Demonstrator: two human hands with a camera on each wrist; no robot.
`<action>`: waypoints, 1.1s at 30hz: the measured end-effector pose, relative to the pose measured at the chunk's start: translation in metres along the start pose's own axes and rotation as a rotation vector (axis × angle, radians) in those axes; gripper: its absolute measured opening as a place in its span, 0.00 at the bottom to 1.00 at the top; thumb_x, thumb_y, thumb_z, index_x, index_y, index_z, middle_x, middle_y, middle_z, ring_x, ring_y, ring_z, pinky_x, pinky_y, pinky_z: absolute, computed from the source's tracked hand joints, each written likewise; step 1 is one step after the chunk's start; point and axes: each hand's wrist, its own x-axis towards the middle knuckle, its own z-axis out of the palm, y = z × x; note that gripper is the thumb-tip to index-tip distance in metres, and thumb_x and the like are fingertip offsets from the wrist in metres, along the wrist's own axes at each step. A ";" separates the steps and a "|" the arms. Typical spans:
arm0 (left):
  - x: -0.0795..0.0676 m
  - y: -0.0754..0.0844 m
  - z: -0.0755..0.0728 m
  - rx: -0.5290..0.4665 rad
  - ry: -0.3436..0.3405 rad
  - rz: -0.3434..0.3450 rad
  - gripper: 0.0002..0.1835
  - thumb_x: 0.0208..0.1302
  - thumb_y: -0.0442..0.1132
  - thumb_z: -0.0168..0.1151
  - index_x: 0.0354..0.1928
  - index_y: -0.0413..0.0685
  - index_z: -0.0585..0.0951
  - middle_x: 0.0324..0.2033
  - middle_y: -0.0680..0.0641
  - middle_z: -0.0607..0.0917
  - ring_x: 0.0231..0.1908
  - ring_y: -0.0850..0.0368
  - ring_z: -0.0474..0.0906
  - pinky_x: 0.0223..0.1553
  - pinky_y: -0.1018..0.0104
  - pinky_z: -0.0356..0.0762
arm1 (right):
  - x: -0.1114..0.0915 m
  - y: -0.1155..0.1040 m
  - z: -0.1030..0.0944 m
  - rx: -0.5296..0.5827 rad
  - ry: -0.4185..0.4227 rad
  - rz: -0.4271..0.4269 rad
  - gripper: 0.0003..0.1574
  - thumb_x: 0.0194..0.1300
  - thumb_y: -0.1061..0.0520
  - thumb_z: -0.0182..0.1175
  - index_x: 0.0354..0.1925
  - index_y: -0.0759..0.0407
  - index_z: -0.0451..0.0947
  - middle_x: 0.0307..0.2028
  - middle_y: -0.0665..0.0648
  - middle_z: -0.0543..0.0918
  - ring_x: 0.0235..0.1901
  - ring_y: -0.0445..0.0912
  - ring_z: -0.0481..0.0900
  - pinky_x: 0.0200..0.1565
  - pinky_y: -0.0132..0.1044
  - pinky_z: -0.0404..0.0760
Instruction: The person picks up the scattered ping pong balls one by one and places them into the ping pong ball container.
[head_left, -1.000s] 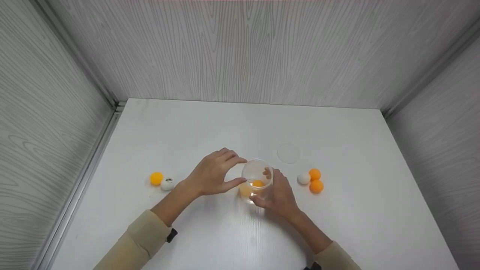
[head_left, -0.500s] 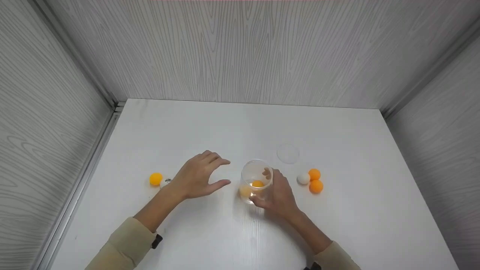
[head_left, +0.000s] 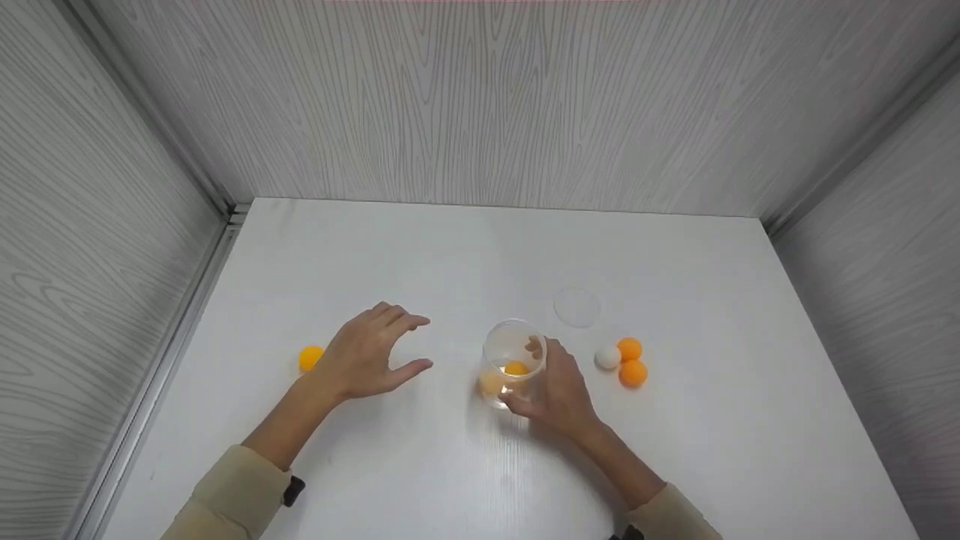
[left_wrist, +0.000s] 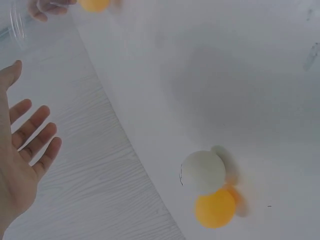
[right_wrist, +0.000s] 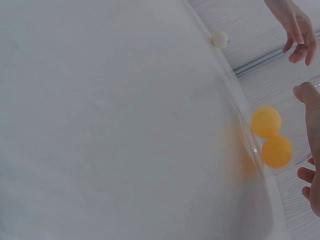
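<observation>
A clear plastic jar (head_left: 496, 358) stands upright near the table's middle. My right hand (head_left: 561, 394) holds it from the right, thumb in front and fingers behind. Inside lie two orange ping-pong balls (right_wrist: 266, 121), one touching the other in the right wrist view. My left hand (head_left: 356, 356) hovers to the left of the jar, fingers spread and holding nothing. Below that hand a white ball (left_wrist: 204, 172) touches an orange ball (left_wrist: 215, 208) on the table. In the head view the left hand hides the white one and overlaps the orange one's edge.
Right of the jar, a white ball (head_left: 607, 358) and two orange balls (head_left: 632, 373) sit clustered. A thin clear disc (head_left: 577, 307) lies flat behind the jar, to its right. Grey wood-grain panels (head_left: 480, 105) wall the white table (head_left: 420, 247) at the back and sides.
My left hand has drawn away from the jar's rim, moving left until it covers the white ball. My right hand and the jar have stayed in place.
</observation>
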 end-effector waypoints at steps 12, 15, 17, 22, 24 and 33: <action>-0.017 -0.016 -0.006 0.008 0.037 -0.037 0.28 0.60 0.54 0.76 0.58 0.49 0.84 0.41 0.50 0.88 0.45 0.51 0.84 0.44 0.56 0.86 | -0.001 -0.003 -0.002 0.003 -0.014 0.012 0.55 0.48 0.37 0.79 0.64 0.60 0.68 0.54 0.59 0.82 0.52 0.53 0.80 0.56 0.54 0.82; -0.023 -0.021 -0.009 0.008 0.038 -0.066 0.28 0.59 0.54 0.77 0.58 0.48 0.84 0.41 0.49 0.88 0.45 0.51 0.84 0.44 0.56 0.86 | 0.000 -0.003 -0.003 0.003 -0.009 -0.003 0.54 0.48 0.38 0.79 0.64 0.61 0.69 0.53 0.59 0.82 0.51 0.53 0.79 0.55 0.53 0.82; -0.026 -0.025 -0.010 0.011 0.043 -0.079 0.29 0.59 0.54 0.77 0.58 0.47 0.84 0.41 0.49 0.88 0.45 0.51 0.83 0.42 0.56 0.85 | 0.000 -0.003 -0.004 -0.002 -0.006 -0.013 0.54 0.48 0.38 0.79 0.63 0.61 0.69 0.52 0.59 0.82 0.50 0.53 0.79 0.54 0.52 0.82; -0.034 -0.036 -0.012 0.026 0.074 -0.086 0.28 0.59 0.53 0.78 0.57 0.46 0.85 0.40 0.48 0.89 0.43 0.51 0.83 0.39 0.57 0.84 | 0.000 -0.002 -0.003 -0.025 0.006 -0.029 0.53 0.48 0.39 0.79 0.63 0.61 0.69 0.51 0.59 0.82 0.49 0.53 0.79 0.53 0.51 0.82; -0.037 -0.040 -0.013 0.030 0.086 -0.089 0.27 0.58 0.52 0.78 0.56 0.46 0.85 0.40 0.47 0.89 0.42 0.51 0.83 0.38 0.58 0.84 | 0.000 -0.002 -0.003 -0.027 0.004 -0.026 0.54 0.48 0.38 0.79 0.63 0.62 0.69 0.51 0.59 0.82 0.50 0.53 0.80 0.53 0.51 0.82; -0.049 -0.051 -0.016 0.053 0.100 -0.105 0.28 0.58 0.53 0.78 0.55 0.44 0.86 0.39 0.46 0.88 0.41 0.49 0.83 0.38 0.56 0.84 | 0.000 -0.004 -0.003 -0.019 -0.019 0.013 0.54 0.48 0.38 0.79 0.64 0.61 0.69 0.53 0.60 0.82 0.51 0.54 0.80 0.57 0.53 0.82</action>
